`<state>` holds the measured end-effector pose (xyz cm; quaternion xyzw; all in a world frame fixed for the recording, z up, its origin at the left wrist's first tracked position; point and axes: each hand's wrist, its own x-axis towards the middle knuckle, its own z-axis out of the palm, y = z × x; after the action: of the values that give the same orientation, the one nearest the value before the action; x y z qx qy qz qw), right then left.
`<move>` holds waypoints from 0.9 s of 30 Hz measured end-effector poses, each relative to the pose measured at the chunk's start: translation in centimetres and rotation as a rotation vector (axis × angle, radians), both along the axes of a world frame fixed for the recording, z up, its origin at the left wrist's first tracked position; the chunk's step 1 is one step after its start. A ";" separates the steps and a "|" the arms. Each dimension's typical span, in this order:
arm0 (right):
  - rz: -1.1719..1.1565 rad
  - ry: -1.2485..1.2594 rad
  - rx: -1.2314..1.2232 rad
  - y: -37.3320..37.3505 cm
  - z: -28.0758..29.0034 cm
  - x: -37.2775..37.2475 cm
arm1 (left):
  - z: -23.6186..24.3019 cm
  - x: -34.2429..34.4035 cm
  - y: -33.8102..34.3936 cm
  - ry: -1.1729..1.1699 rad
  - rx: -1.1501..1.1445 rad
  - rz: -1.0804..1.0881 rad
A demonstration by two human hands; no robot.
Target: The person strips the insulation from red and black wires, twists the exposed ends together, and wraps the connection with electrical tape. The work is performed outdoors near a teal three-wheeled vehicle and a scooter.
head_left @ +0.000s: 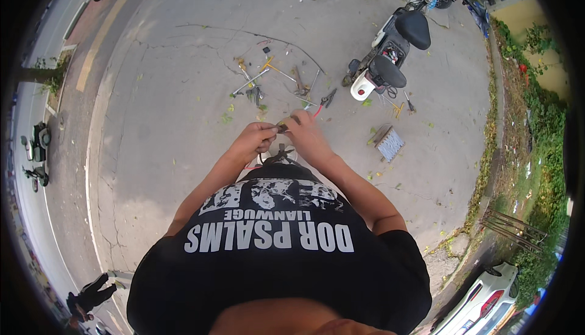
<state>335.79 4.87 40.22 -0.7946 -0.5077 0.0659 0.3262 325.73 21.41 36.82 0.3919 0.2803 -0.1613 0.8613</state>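
Close in front of my body, my two hands come together at a small dark piece with a yellow-green patch (281, 126), too small to name. My left hand (254, 141) is closed, thumb and forefinger pinching at its left side. Curled fingers of my right hand (306, 133) grip it from the right and partly hide it. Just beyond the right hand, a red cable (318, 111) leads to a black clamp (329, 98) on the ground. Below the hands, dark cords or straps (281, 154) lie over a pale object that my shirt partly covers.
Ahead lie scattered tools, including a yellow-handled T-wrench (268, 63), a metal cross-shaped tool (250, 83) and a long thin rod (256, 34). A white electric scooter (385, 61) stands ahead right. A small slatted stool (390, 144) is at right. Someone in black (91, 295) is behind left.
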 end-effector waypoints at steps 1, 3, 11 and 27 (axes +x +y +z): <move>-0.042 -0.019 0.015 0.1 0.7 0.3 | 0.2 0.1 0.4 -0.008 -0.022 -0.003; 0.025 -0.107 0.013 0.0 1.5 1.1 | 1.0 0.4 0.8 -0.011 -0.043 -0.012; 0.233 -0.152 -0.011 0.9 1.3 2.3 | 1.0 -0.1 1.8 0.025 -0.134 0.000; 0.408 0.681 -0.291 2.6 1.1 3.8 | 1.9 -3.1 0.8 -0.694 1.526 -0.245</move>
<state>339.54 7.51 41.36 -0.6484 -0.5034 0.4589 0.3401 322.67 22.23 38.75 0.9208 -0.0122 0.1095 0.3742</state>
